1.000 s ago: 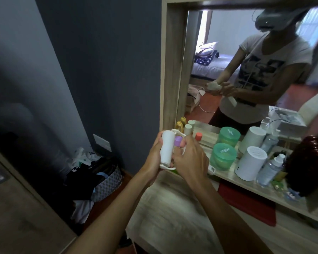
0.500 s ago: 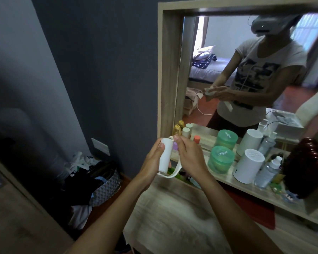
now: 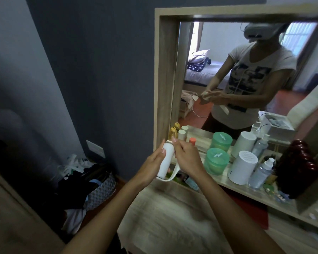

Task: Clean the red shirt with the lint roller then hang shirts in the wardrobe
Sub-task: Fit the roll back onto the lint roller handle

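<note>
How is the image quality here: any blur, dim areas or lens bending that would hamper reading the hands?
Head view: both hands, left and right, and the lint roller read sharply; the wall and clothes pile at left are dim; the mirror frame bows from the wide lens; the desk top nearby looks smeared.

Green jars (image 3: 217, 160) beside white speaker (image 3: 242, 167)

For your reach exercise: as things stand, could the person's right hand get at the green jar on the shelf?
Probably yes. The green jar stands just right of the right hand with nothing between, but that hand is busy on the lint roller.
</note>
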Action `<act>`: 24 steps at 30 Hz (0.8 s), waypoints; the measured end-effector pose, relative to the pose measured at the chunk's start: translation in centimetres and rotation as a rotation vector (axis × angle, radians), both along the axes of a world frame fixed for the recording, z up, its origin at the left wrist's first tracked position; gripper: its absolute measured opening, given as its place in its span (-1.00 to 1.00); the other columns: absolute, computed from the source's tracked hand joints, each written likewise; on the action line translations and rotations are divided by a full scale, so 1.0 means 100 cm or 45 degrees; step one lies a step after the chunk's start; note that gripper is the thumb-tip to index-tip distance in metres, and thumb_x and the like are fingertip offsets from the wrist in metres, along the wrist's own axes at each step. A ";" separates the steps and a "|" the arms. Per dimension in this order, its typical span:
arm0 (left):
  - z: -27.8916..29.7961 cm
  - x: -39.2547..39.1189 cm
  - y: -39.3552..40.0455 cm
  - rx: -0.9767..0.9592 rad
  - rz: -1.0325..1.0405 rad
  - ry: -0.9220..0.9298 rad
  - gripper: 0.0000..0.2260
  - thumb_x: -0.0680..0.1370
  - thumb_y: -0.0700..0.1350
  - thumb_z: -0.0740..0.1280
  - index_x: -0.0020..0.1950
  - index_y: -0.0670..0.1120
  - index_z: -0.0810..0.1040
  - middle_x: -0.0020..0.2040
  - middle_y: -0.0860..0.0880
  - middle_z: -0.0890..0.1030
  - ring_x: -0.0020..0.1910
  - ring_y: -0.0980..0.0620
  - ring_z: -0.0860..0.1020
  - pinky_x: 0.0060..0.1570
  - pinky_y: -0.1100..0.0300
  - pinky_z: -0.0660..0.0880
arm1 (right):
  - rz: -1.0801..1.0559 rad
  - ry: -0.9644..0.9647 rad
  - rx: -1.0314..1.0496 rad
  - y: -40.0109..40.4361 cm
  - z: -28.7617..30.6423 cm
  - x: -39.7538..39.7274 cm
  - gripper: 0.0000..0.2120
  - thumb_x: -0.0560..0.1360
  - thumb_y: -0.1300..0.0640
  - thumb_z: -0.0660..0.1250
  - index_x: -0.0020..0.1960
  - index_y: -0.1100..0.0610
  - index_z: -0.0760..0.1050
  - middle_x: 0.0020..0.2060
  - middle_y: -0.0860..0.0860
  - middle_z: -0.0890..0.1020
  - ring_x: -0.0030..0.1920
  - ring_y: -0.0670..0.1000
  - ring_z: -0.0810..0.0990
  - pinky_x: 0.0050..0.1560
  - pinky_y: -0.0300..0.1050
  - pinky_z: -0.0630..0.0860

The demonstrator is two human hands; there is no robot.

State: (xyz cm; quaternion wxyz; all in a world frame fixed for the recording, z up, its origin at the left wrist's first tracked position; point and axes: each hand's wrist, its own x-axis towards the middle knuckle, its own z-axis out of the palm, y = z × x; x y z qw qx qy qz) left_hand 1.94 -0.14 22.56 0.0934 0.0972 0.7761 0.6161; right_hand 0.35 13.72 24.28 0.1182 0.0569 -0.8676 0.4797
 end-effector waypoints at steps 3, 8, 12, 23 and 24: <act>0.005 0.000 -0.001 -0.052 -0.016 0.012 -0.58 0.64 0.14 0.03 0.50 0.28 0.05 0.19 0.05 0.48 0.02 0.08 0.56 -0.04 0.21 0.55 | -0.009 -0.021 0.000 -0.003 0.001 -0.004 -0.61 0.64 -0.09 0.09 -0.20 0.08 0.52 -0.36 -0.02 0.54 -0.32 -0.06 0.49 -0.25 -0.15 0.36; 0.005 0.001 -0.010 -0.108 0.011 0.066 -0.56 0.63 0.17 0.04 0.51 0.26 0.08 0.29 0.04 0.44 0.10 0.14 0.52 0.05 0.23 0.52 | 0.056 -0.107 0.012 -0.011 0.009 -0.006 -0.64 0.64 -0.09 0.06 -0.10 0.05 0.54 -0.30 -0.06 0.55 -0.27 -0.08 0.51 -0.27 -0.21 0.33; 0.003 0.002 -0.019 -0.174 0.064 0.128 -0.57 0.61 0.22 0.04 0.48 0.34 0.05 0.32 0.04 0.43 0.13 0.10 0.52 0.15 0.08 0.54 | 0.093 -0.128 0.033 -0.019 0.017 -0.007 -0.60 0.64 -0.09 0.06 -0.04 0.09 0.60 -0.24 -0.01 0.60 -0.23 -0.05 0.55 -0.26 -0.22 0.36; 0.025 0.000 -0.046 -0.220 0.090 0.249 -0.55 0.61 0.20 0.06 0.48 0.34 0.04 0.32 0.11 0.41 0.17 0.12 0.50 0.08 0.26 0.46 | 0.168 -0.045 -0.150 -0.042 0.024 0.001 -0.67 0.64 -0.10 0.09 -0.22 -0.08 0.48 -0.34 -0.11 0.51 -0.34 -0.17 0.49 -0.38 -0.45 0.39; 0.026 -0.002 -0.050 -0.218 0.101 0.256 -0.55 0.60 0.21 0.07 0.49 0.34 0.05 0.33 0.10 0.42 0.16 0.12 0.51 0.07 0.26 0.47 | 0.223 -0.112 -0.245 -0.043 0.024 0.002 -0.70 0.62 -0.13 0.11 -0.10 -0.05 0.54 -0.28 -0.10 0.55 -0.27 -0.13 0.55 -0.31 -0.43 0.44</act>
